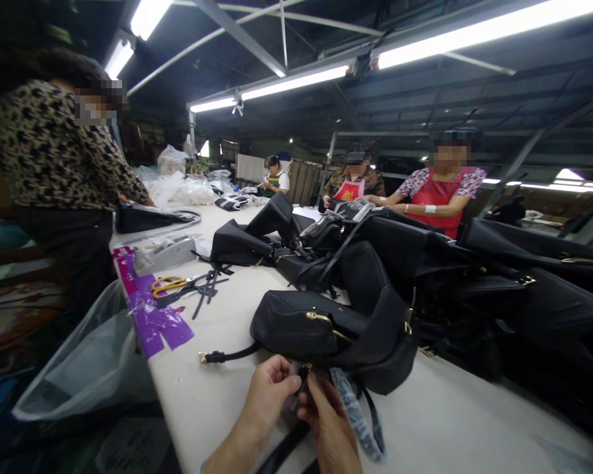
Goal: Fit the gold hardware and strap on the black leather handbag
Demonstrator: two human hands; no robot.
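Observation:
A black handbag (326, 332) with gold zips lies on the white table (217, 368) in front of me. My left hand (269, 395) and my right hand (329, 421) are both pinched on a small gold fitting at the end of the bag's black strap (284, 444), which runs down towards me. A strip of clear wrapping (358, 415) hangs beside my right hand. Another strap end with a gold tip (217, 357) lies to the left of the bag.
Many more black bags (474, 283) are piled across the table's middle and right. Yellow-handled scissors (170, 286), purple tape strips (151, 309) and a tape dispenser (165, 253) lie at the left edge. A clear plastic bag (86, 362) hangs there. Several people stand around the table.

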